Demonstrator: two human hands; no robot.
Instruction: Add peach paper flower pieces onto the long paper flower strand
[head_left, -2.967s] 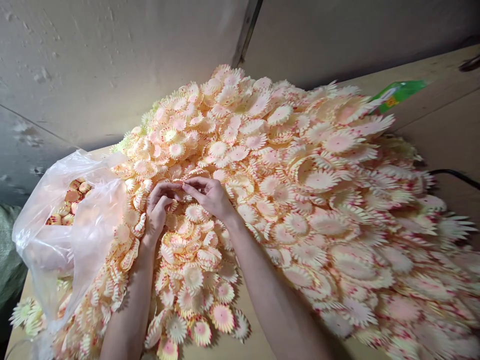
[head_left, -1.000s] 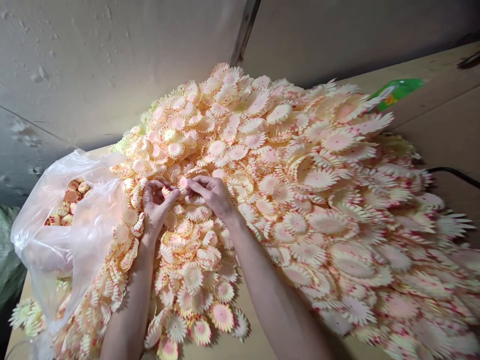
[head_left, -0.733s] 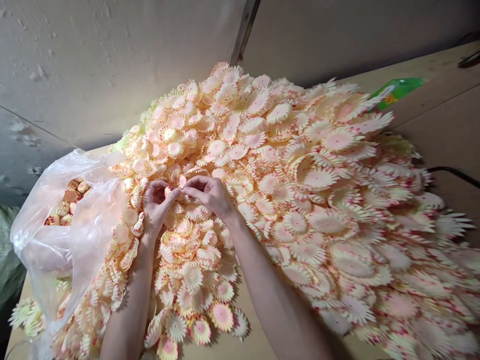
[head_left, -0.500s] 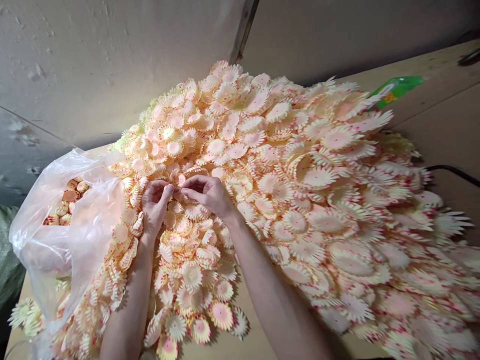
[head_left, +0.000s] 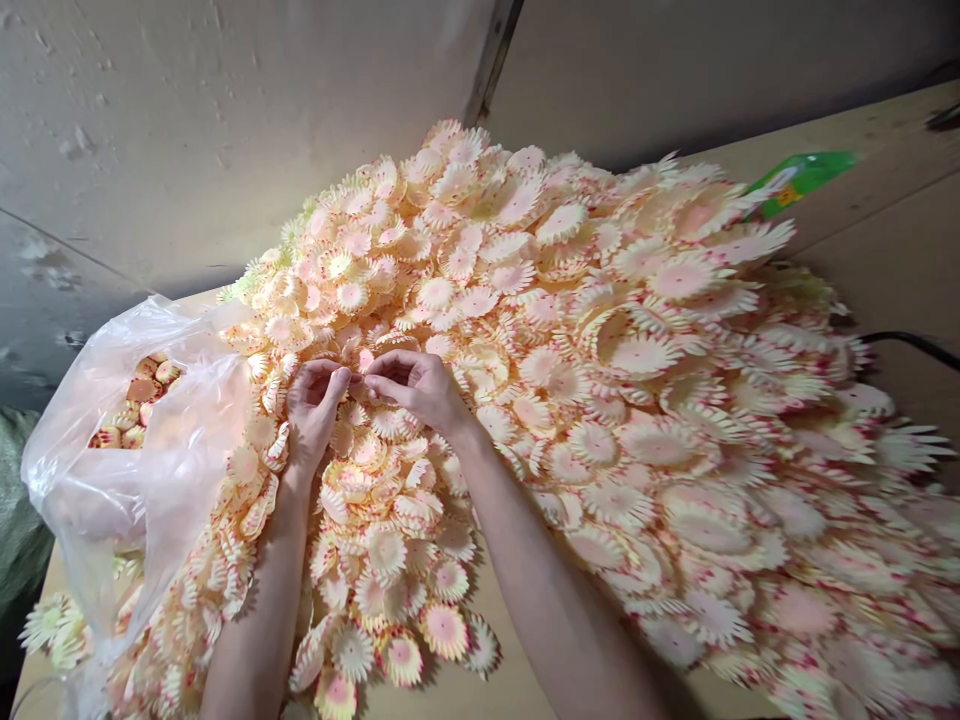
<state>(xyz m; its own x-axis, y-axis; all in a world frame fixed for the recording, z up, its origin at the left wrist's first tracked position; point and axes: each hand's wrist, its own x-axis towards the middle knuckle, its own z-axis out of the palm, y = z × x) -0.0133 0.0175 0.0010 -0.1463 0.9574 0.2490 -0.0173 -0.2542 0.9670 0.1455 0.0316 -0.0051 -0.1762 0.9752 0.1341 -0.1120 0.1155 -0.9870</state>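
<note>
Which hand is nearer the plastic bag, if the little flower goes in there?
Left, probably. The left hand sits beside the plastic bag; the right hand is farther away, across the little flower that both hands pinch.

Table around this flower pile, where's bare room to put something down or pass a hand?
Bare wood shows on the table at far right, between the green packet and the black cable, and in a thin strip at the near edge beside the right forearm. The flower pile fills the middle; the plastic bag crowds the left.
</note>
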